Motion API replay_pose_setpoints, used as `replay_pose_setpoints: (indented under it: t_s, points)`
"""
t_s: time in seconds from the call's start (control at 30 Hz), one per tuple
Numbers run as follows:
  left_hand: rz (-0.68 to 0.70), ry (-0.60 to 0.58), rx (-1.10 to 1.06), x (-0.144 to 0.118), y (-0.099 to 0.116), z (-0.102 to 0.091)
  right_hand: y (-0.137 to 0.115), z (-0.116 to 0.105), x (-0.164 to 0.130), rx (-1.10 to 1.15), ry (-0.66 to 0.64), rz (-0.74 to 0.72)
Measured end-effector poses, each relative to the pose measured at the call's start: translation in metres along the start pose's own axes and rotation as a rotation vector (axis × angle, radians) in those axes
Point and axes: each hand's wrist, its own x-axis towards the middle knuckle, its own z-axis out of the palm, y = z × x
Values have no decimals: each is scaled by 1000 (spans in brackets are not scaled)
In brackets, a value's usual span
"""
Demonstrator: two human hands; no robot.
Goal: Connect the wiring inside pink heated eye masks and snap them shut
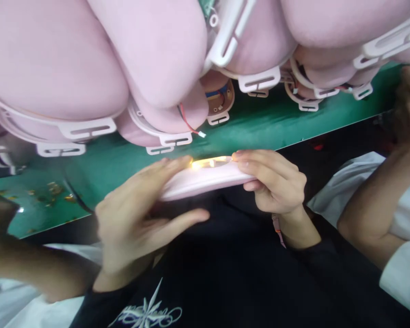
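Fingers of both hands pinch a flat pink lamp shell [205,178] at frame centre, held edge-on just above the lap. Left hand [136,223] has fingertips along the shell's left rim, thumb splayed loose below it. Right hand [273,182] clamps the right end, fingers curled over top, thumb under. Warm light glows at the shell's upper edge, between the two hands. Step in hand looks like checking or seating the lit part in the shell. Next move likely calls for a steady two-hand grip and even pressure along the rim. Green table [259,125] sits behind, with a heap of pink domed housings [150,50] across the upper frame. Co-workers' arms at lower left [30,273] and right [379,205].
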Motion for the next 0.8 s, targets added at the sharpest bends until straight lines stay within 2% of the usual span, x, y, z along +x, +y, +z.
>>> replay_pose_setpoints:
  t_s: [0.07,0.1,0.2,0.33,0.4,0.47,0.53,0.6,0.63,0.7,0.8]
  points:
    - [270,-10,272,14,1,3,6,3,4,-42,5,-74]
    - [359,12,291,19,-1,7,9,5,5,-53,-18,-79]
    - [466,95,265,25,-12,25,11,13,6,-69,-59,20]
    - [489,234,260,18,-23,40,7,21,9,-78,75,49]
    - [467,250,249,15,-25,37,8,17,13,-68,28,35]
    - [347,216,224,11,-27,30,10,7,14,21,-79,79]
    - [187,233,141,5,-33,25,11,-4,10,186,-159,201]
    - [96,320,-47,-2,-40,25,7,-10,3,337,-179,325]
    - [88,347,-161,-6,-43,27,3,-10,-2,389,-150,353]
    - [103,280,-320,-12,-47,34,-8,-4,-8,431,-26,329]
    - [193,98,-315,-14,-39,44,-25,11,-7,346,157,181]
